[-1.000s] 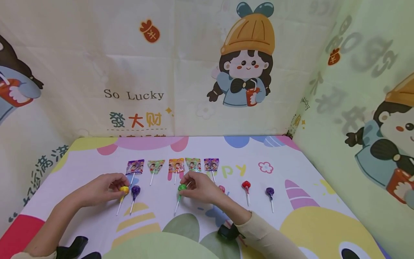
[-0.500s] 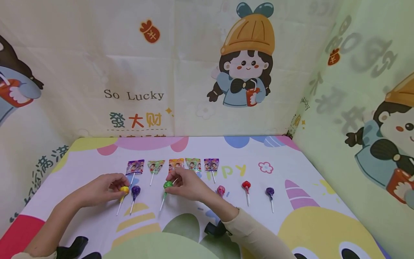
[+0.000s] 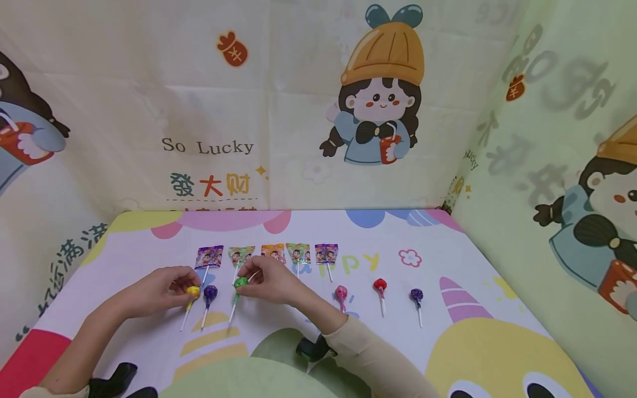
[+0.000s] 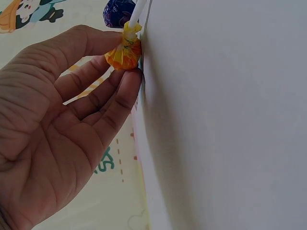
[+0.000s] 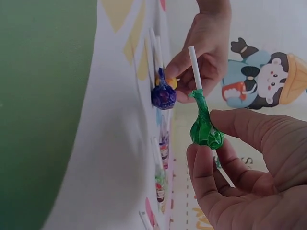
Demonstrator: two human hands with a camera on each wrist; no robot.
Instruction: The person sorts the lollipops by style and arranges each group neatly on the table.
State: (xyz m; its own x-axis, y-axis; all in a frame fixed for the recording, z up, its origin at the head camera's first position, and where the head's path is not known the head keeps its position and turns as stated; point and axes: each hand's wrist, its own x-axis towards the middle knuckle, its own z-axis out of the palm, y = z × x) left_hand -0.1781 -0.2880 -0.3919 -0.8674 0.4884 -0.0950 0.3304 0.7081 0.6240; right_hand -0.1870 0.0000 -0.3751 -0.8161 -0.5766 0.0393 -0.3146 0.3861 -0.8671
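Observation:
My left hand pinches the yellow lollipop by its wrapped head at the left of the table. Just right of it lies a purple lollipop, its white stick toward me. My right hand pinches a green lollipop by the head, between thumb and fingers. In the right wrist view the green lollipop is apart from the table surface, with its stick pointing up in that picture. Behind the hands is a row of flat-wrapped lollipops, some sticks partly hidden by my right hand.
To the right lie a pink lollipop, a red lollipop and another purple lollipop, spaced apart. The patterned tabletop meets a printed cloth wall at the back and sides.
My right hand has moved left with the green lollipop, nearing the purple lollipop beside my left hand. The pink lollipop has come into fuller view. The left hand has stayed put.

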